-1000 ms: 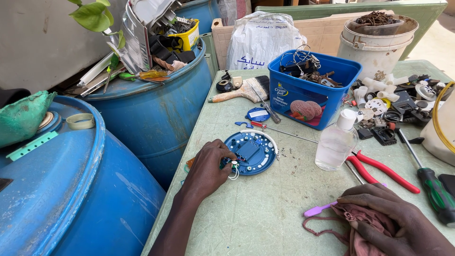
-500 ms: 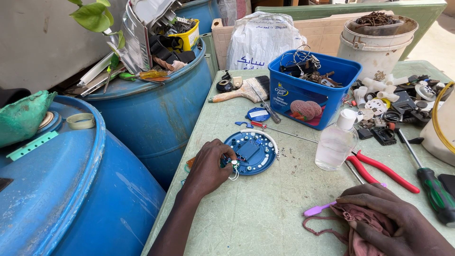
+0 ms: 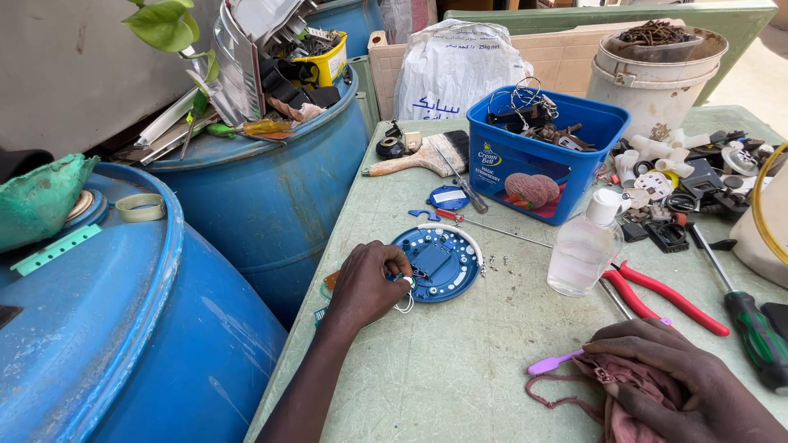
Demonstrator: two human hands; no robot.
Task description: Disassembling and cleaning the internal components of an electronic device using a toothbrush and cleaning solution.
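A round blue plastic device part (image 3: 439, 262) with a white rim lies open on the pale green table (image 3: 460, 369). My left hand (image 3: 368, 283) rests at its left edge, fingers pinched on a small white piece joined to thin white wires (image 3: 405, 294). My right hand (image 3: 681, 381) lies at the table's near right, pressing down on a crumpled pink cloth (image 3: 611, 402). A pink-handled toothbrush (image 3: 552, 362) pokes out to the left from under that hand.
A clear bottle (image 3: 584, 244) stands right of the blue part, with red pliers (image 3: 665, 291) and a green screwdriver (image 3: 751, 324) beyond. A blue tub (image 3: 548, 152), a paintbrush (image 3: 419, 157), a white bucket (image 3: 657, 78) and loose parts fill the far side. Blue barrels (image 3: 107, 328) stand left.
My left hand's fingers have shifted slightly at the edge of the blue part. The right hand stays on the cloth.
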